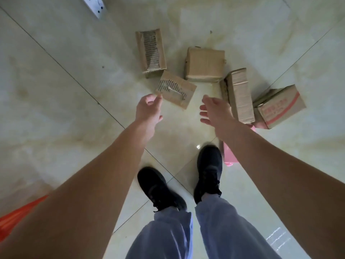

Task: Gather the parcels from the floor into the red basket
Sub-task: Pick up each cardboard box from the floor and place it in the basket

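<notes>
Several brown cardboard parcels lie on the tiled floor ahead. A small torn parcel (176,89) is nearest, with a long torn one (150,52) behind it, a squarish one (205,64) in the middle, a narrow one (239,94) to the right and a red-printed one (280,107) at far right. A pink parcel (228,154) lies partly under my right arm. My left hand (149,109) reaches out empty, fingers loosely curled, fingertips at the small torn parcel's near corner. My right hand (214,111) hovers open and empty beside the narrow parcel. A corner of the red basket (16,215) shows at lower left.
My two black shoes (209,171) stand on the glossy tiles just short of the parcels. A white power strip (95,5) lies at the top left. Bare floor stretches to the left and far right.
</notes>
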